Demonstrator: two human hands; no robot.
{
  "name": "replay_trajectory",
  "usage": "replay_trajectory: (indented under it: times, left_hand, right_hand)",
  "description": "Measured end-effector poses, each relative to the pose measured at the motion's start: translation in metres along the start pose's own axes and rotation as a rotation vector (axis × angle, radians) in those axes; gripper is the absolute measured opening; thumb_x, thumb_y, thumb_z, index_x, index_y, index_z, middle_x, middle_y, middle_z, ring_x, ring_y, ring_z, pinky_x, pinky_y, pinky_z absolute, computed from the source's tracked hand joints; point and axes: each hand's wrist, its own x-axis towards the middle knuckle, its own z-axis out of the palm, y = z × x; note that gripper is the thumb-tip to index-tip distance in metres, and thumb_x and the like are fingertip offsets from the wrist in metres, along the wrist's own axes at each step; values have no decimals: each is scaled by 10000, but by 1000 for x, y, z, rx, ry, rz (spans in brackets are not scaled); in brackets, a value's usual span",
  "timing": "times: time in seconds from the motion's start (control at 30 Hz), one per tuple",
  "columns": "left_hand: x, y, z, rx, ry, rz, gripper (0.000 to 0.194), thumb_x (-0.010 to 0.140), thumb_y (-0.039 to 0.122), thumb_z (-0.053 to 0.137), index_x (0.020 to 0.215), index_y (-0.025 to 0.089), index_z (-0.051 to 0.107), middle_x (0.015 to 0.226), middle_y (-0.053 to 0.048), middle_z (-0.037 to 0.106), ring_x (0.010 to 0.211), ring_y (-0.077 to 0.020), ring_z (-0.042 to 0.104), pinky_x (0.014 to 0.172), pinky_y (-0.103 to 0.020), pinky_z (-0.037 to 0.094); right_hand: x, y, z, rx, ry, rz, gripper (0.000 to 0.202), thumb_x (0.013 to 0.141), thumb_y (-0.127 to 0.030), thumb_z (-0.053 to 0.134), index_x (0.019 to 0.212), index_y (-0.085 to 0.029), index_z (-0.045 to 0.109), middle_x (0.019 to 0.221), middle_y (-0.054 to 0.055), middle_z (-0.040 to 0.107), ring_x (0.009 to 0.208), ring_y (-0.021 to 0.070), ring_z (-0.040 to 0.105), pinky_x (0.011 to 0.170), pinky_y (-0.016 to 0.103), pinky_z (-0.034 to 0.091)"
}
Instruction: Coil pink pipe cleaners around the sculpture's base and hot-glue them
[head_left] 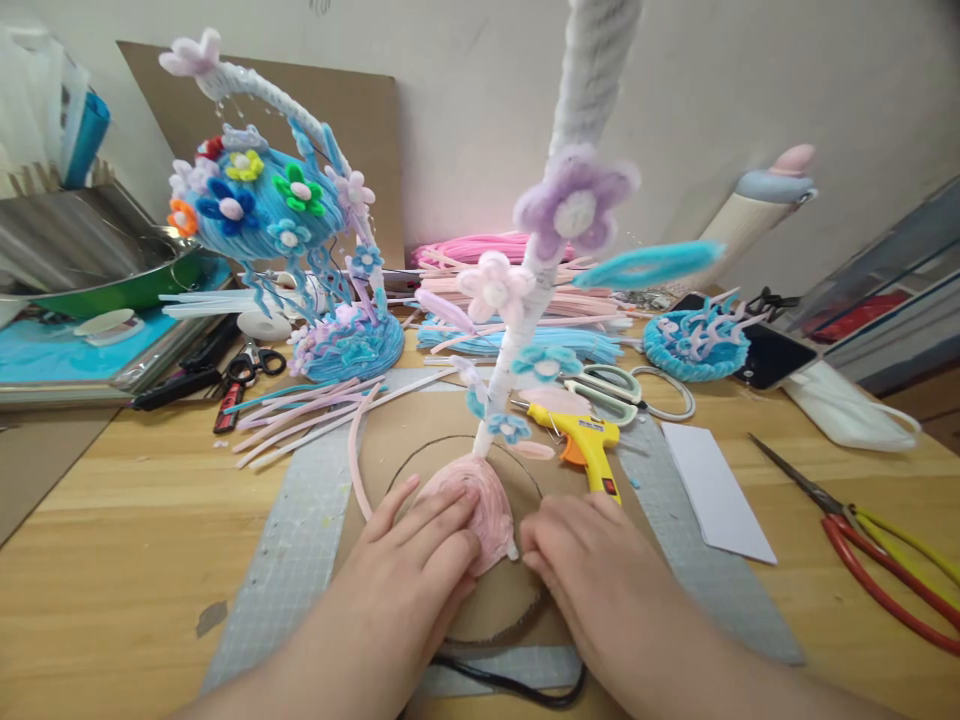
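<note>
My left fingers [433,512] lay open on the pink coil [493,503] on the cardboard [386,432]. My right fingers [541,537] curled right of it, hold unclear. Pushing too hard could have tipped the white stem [501,385].

- Passage, left: strip of counter [97,590] beside grey mat [262,590].
- Passage, right: gap between white card [716,490] and large scissors [840,510].
- Obstacle, centre: tall, tilted white stem [519,335], flowers jutting sideways.
- Obstacle, right of stem: yellow glue gun [592,437].
- Obstacle, near side: black cable [517,683].
</note>
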Motion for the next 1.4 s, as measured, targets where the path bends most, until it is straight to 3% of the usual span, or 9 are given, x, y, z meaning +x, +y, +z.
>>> replay_trajectory:
  times: [0.27, 0.33, 0.4, 0.5, 0.63, 0.77, 0.93, 1.2, 1.4]
  left_hand:
    - [1, 0, -1, -3, -14, -2, 152, 931, 204, 481, 1009, 235, 607, 1265, -16, 633, 1253, -175, 511, 1131, -422, 292]
    - [1, 0, -1, -4, -13, -7, 152, 932, 206, 479, 1008, 234, 607, 1262, -15, 634, 1253, -175, 511, 1131, -425, 292]
    - [1, 0, -1, -7, -8, -3, 158, 930, 196, 477, 1013, 236, 605, 1261, -15, 635, 1254, -173, 509, 1135, -422, 286]
    - [1, 1, -2, 1, -13, 11, 168, 917, 167, 477, 1013, 230, 600, 1260, -26, 635, 1258, -174, 505, 1137, -422, 282]
    - [2, 1, -2, 27, -17, 23, 156, 910, 164, 478, 996, 224, 594, 1253, -40, 638, 1256, -187, 509, 1126, -443, 300]
    - [3, 1, -2, 17, -10, 22, 164, 903, 156, 481, 1001, 229, 590, 1233, -35, 650, 1251, -182, 513, 1129, -432, 294]
    - [2, 0, -3, 1, 0, 15, 159, 906, 170, 488, 1004, 238, 593, 1227, -21, 654, 1245, -165, 518, 1140, -399, 276]
    - [2, 0, -1, 40, -23, 30, 179, 909, 153, 470, 1027, 224, 583, 1258, -33, 634, 1261, -186, 503, 1115, -448, 321]
    - [1, 0, -2, 50, -32, 25, 167, 913, 164, 461, 1006, 226, 585, 1245, -40, 642, 1248, -192, 516, 1101, -461, 341]
  right_hand:
    - [0, 27, -38, 232, 228, 267, 333, 968, -333, 380, 653, -226, 376, 563, -35, 401, 513, 138, 386, 494, 276, 270]
    - [1, 36, -42, 413, 338, 381, 311, 955, -374, 436, 681, -229, 441, 590, -37, 406, 545, 135, 397, 512, 268, 295]
    - [5, 41, -43, 734, 393, 453, 247, 936, -389, 489, 744, -236, 508, 657, -30, 450, 616, 136, 431, 563, 259, 345]
    - [11, 45, -42, 1254, 322, 497, 203, 908, -366, 543, 766, -222, 556, 749, -13, 501, 671, 130, 461, 597, 248, 396]
    - [16, 46, -42, 1558, 218, 546, 192, 887, -341, 579, 763, -198, 609, 798, 2, 527, 687, 118, 484, 608, 231, 434]
    - [16, 44, -45, 1625, 165, 597, 112, 804, -292, 695, 853, -213, 633, 807, -4, 551, 693, 107, 507, 623, 219, 451]
    - [14, 44, -44, 1569, 158, 611, 187, 722, -254, 777, 844, -245, 635, 758, -25, 580, 665, 103, 526, 599, 225, 440]
    - [14, 45, -45, 1630, 257, 580, 182, 673, -333, 816, 746, -265, 664, 527, -98, 297, 422, 39, 200, 420, 181, 304]
    - [17, 41, -46, 1768, 226, 599, 194, 757, -274, 760, 704, -204, 587, 576, -99, 288, 423, 16, 109, 403, 131, 263]
